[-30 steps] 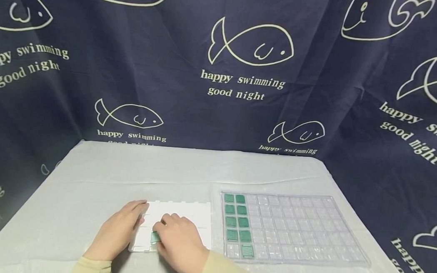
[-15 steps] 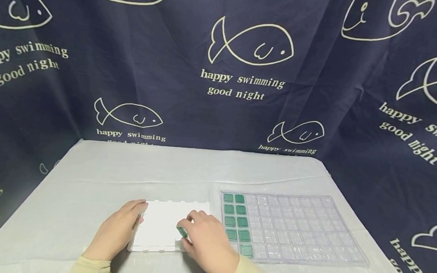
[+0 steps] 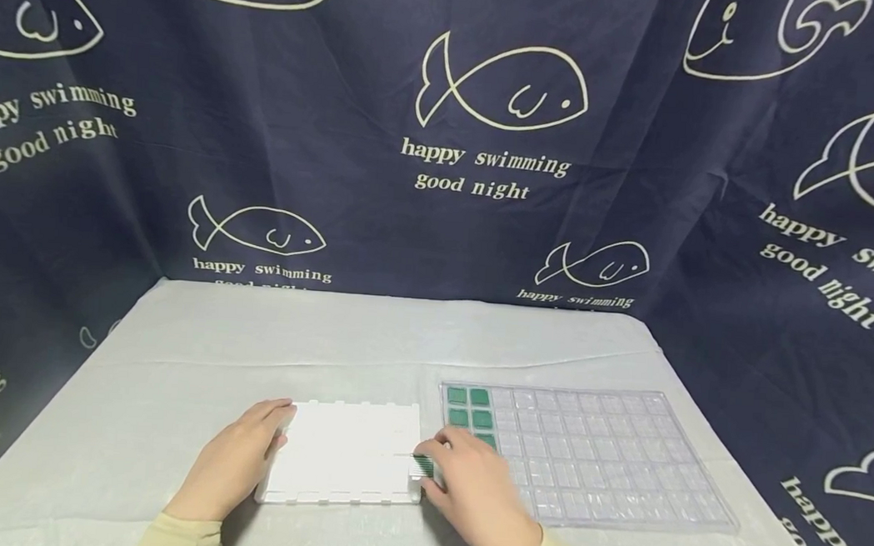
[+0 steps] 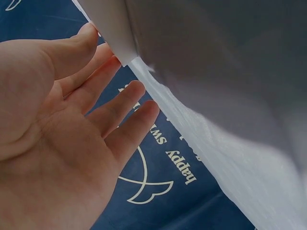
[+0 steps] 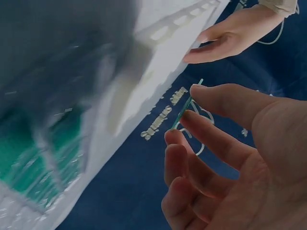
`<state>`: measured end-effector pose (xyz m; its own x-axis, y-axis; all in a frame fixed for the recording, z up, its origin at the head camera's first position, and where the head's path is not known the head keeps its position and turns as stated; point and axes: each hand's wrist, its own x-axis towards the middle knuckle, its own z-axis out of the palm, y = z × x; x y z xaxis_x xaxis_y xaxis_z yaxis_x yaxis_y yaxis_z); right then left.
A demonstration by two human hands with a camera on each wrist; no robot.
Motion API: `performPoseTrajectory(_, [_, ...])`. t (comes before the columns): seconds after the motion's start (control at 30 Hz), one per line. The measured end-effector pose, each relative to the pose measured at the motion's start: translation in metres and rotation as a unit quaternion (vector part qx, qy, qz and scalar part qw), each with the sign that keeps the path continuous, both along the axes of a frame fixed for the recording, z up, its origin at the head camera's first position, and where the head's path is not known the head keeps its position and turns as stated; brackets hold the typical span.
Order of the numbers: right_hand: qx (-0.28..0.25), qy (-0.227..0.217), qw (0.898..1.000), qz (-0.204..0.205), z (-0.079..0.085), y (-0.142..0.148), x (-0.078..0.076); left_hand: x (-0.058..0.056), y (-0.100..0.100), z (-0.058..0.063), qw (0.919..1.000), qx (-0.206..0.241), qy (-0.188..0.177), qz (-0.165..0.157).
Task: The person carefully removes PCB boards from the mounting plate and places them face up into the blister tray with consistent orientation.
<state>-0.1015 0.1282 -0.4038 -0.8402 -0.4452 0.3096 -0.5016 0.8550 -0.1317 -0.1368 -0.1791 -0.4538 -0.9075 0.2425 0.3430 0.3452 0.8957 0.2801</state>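
Observation:
My right hand [image 3: 472, 492] pinches a small thin green circuit board [image 3: 422, 466] between thumb and fingertips, over the right edge of a flat white tray-like box [image 3: 343, 451] with notched edges. In the right wrist view the board [image 5: 187, 105] shows edge-on as a thin green line. My left hand [image 3: 233, 461] rests along the left side of the white box, fingers nearly straight and fingertips at its far left corner. In the left wrist view the thumb and two fingertips of this hand [image 4: 72, 115] touch the box's edge.
Right of the white box lies a clear compartment tray [image 3: 606, 459]. Green boards [image 3: 479, 419] sit in its left columns, the nearer ones hidden behind my right hand. A white cloth [image 3: 290, 339] covers the table, and a dark blue fish-print curtain [image 3: 371, 244] surrounds it.
My right hand has moved right across the white box, from its middle to its right edge, lifting the green board off it. My left hand has stayed in place.

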Motion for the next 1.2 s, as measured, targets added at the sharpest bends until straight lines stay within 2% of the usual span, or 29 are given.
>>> performPoseTrajectory(0.43, [0.000, -0.053, 0.997, -0.061, -0.021, 0.036, 0.014, 0.000, 0.002, 0.001, 0.9999, -0.005, -0.010, 0.001])
performPoseTrajectory(0.7, [0.002, -0.085, 0.995, -0.054, -0.030, 0.050, 0.020, 0.000, 0.002, 0.000, 0.9998, -0.003, -0.017, 0.003])
performPoseTrajectory(1.03, [-0.015, -0.121, 0.991, -0.064, -0.030, 0.050, 0.021, -0.002, 0.002, -0.001, 0.9998, -0.014, -0.012, 0.007])
performPoseTrajectory(1.2, [-0.052, -0.129, 0.984, -0.109, -0.027, 0.046, 0.020, -0.004, 0.003, 0.000, 0.9997, -0.021, -0.006, 0.007])
